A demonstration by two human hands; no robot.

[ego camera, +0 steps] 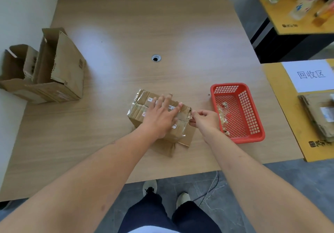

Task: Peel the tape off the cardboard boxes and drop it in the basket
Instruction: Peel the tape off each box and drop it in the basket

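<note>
Surface: wood-grain counter [126, 33] seen from above, with a round cable hole [156, 58] near its middle; grey floor beyond the near edge.
Around: two opened cardboard boxes [54, 73] stand together at the counter's left edge, flaps up, well apart from the work; a yellow side surface on the right carries a white paper sign [310, 75] and a stack of flattened cardboard [318, 117].
Task box: one taped box [150, 104] lies near the counter's front centre, shiny tape wrinkled along its seams and edges.
Basket: one red mesh basket [253, 135] just right of the box, with crumpled clear tape scraps [223, 113] inside.
Left hand [160, 117]: flat, fingers spread, pressing down on the box top; grasping nothing.
Right hand [204, 118]: at the box's right end, thumb and fingertips pinched on a tape end [190, 116] at that edge.
Between hands and basket: nothing in the way.
Count: three boxes, one basket, two hands.
</note>
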